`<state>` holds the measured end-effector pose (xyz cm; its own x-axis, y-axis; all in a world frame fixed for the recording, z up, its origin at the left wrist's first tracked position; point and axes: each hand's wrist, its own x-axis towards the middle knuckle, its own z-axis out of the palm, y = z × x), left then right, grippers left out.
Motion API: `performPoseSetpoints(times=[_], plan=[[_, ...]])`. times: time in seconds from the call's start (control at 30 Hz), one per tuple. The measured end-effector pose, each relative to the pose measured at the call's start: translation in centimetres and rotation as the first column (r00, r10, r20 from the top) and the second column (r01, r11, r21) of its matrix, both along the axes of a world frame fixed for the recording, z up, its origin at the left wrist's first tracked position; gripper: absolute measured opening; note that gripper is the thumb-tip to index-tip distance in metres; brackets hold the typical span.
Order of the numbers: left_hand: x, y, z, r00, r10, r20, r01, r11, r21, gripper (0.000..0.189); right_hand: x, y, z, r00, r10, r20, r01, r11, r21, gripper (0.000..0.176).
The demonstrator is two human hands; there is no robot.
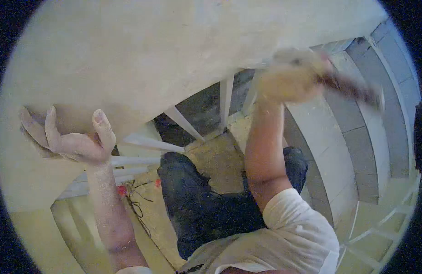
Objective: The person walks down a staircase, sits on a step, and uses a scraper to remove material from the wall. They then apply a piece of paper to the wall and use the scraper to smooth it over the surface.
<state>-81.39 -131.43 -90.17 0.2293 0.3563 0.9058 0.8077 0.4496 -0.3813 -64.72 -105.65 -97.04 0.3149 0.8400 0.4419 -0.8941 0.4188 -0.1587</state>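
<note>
My left hand [80, 144] is raised at the left, its fingers spread and bent against the pale wall panel [142, 45]. Pale dust coats that hand and forearm. Over toward the right, my right hand [291, 82] is smeared by motion near the panel's lower edge. A dark elongated tool [352, 89] sticks out of the fist to the right, with a lighter far end. Blur hides what kind of tool it is and whether it touches anything.
Curved tiled steps [352, 132] climb on the right. White railing bars [186, 123] fan out below the panel. My bent knees, in dark trousers [206, 210], are over a dusty landing [218, 153]. Thin cords and something red [122, 190] lie at lower left.
</note>
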Motion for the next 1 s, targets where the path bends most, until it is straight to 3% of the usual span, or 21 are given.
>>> performPoseSetpoints(times=[0.1,0.13,0.17,0.2,0.23,0.27,0.3,0.37,0.4,0.47,0.5,0.57,0.7,0.77,0.8,0.87,1.0], plan=[[-0.6,-0.7,0.1,0.999,0.029,-0.035,-0.031,0.998,-0.053,0.063,-0.4,-0.6,-0.6,0.997,-0.062,0.045,0.065,0.996,-0.064,0.026],[-0.5,-0.8,0.1,0.999,0.031,-0.038,-0.033,0.998,-0.052,0.063,-0.1,0.2,-0.5,0.997,-0.047,-0.057,0.053,0.994,0.101,0.035],[-0.5,-0.5,0.2,0.999,0.017,-0.029,-0.019,0.999,-0.047,0.063,-0.7,0.4,-0.7,0.997,-0.045,-0.067,0.052,0.993,0.108,0.035],[-0.2,-0.4,0.1,1.000,0.004,-0.010,-0.005,0.999,-0.053,0.062,-1.2,-0.7,0.5,0.937,-0.311,0.157,0.318,0.948,-0.025,0.037],[0.0,-0.5,-0.1,1.000,0.005,-0.005,-0.005,0.998,-0.062,0.062,-1.4,-1.7,1.4,0.764,-0.503,0.405,0.581,0.809,-0.091,0.039],[0.0,-0.3,-0.3,1.000,0.014,0.015,-0.013,0.999,-0.048,0.062,-1.5,-2.0,1.9,0.862,-0.390,0.325,0.448,0.885,-0.126,0.041],[-0.1,-0.1,-0.2,0.999,0.021,0.025,-0.021,0.999,-0.025,0.062,-1.2,-2.3,1.9,0.864,-0.391,0.317,0.448,0.885,-0.130,0.041],[-0.1,0.2,-0.1,1.000,0.008,0.001,-0.008,1.000,-0.013,0.060,-0.6,-2.8,1.8,0.960,-0.249,0.131,0.245,0.968,0.044,0.041],[0.1,0.1,-0.2,1.000,-0.007,-0.009,0.007,1.000,-0.010,0.058,-0.9,-2.7,1.8,0.961,-0.244,0.133,0.241,0.970,0.042,0.041],[-0.1,0.2,-0.2,1.000,-0.025,-0.010,0.024,0.999,-0.026,0.058,-1.7,-2.2,1.4,0.842,-0.370,0.392,0.428,0.901,-0.070,0.038],[-0.2,0.3,-0.1,0.999,-0.041,-0.021,0.040,0.999,-0.026,0.058,-1.3,-2.3,1.2,0.841,-0.372,0.393,0.430,0.900,-0.068,0.038],[-0.5,0.4,0.0,0.999,-0.030,-0.032,0.030,0.999,-0.010,0.058,-0.6,-2.0,0.9,0.955,-0.267,0.131,0.263,0.964,0.050,0.037],[-0.4,0.0,-0.4,0.997,-0.044,0.062,0.045,0.999,-0.027,0.061,-1.3,-1.3,0.4,0.992,-0.126,-0.025,0.128,0.990,0.062,0.037],[-0.2,-0.2,0.0,1.000,0.012,0.027,-0.011,0.999,-0.032,0.061,-1.4,-2.0,1.1,0.805,-0.468,0.365,0.510,0.860,-0.021,0.035],[0.0,-0.3,0.0,0.998,0.059,0.006,-0.058,0.997,-0.055,0.061,-1.2,-2.0,0.8,0.802,-0.464,0.376,0.511,0.859,-0.028,0.035],[-0.1,0.3,-0.1,1.000,0.011,0.029,-0.009,0.999,-0.045,0.061,-1.3,-1.5,0.9,0.930,-0.352,0.105,0.332,0.928,0.171,0.034],[-0.8,-0.4,-0.4,0.999,0.028,0.018,-0.027,0.999,-0.046,0.063,-1.4,-2.1,0.8,0.970,-0.217,0.106,0.215,0.976,0.033,0.035]])
